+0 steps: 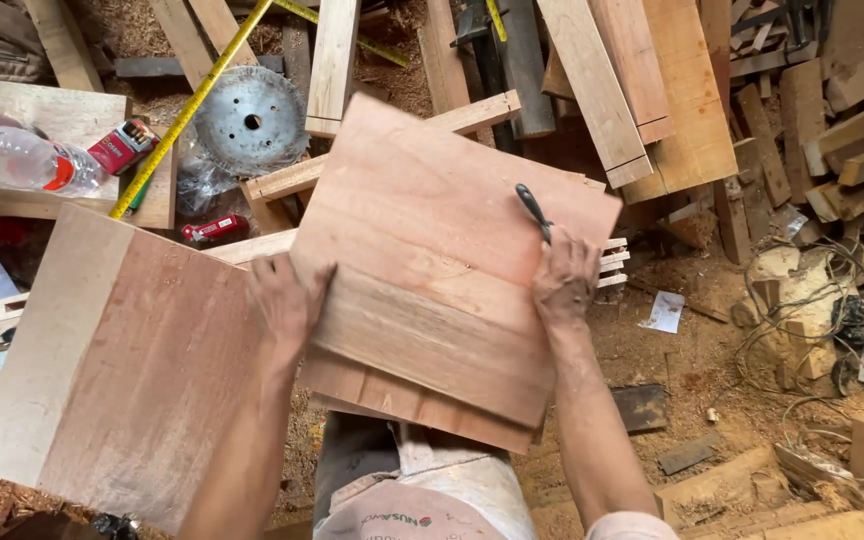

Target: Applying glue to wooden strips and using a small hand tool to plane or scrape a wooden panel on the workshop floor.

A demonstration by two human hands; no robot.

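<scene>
Beside saw blade (252, 120), left hand (287, 298), right hand (564, 280) gripping board (447, 270)

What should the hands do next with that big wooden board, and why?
Probably lower the wooden board flat onto the bench. Both hands grip its edges, the left hand on one side and the right hand on the other. The right hand also pinches a dark pen, and another board lies just beside it. Marking looks easier once the board rests steady.

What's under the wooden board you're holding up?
Under the wooden board, a second board's edge shows along its lower side, and a wooden strip runs out behind its top. Anything else beneath is covered.
</scene>
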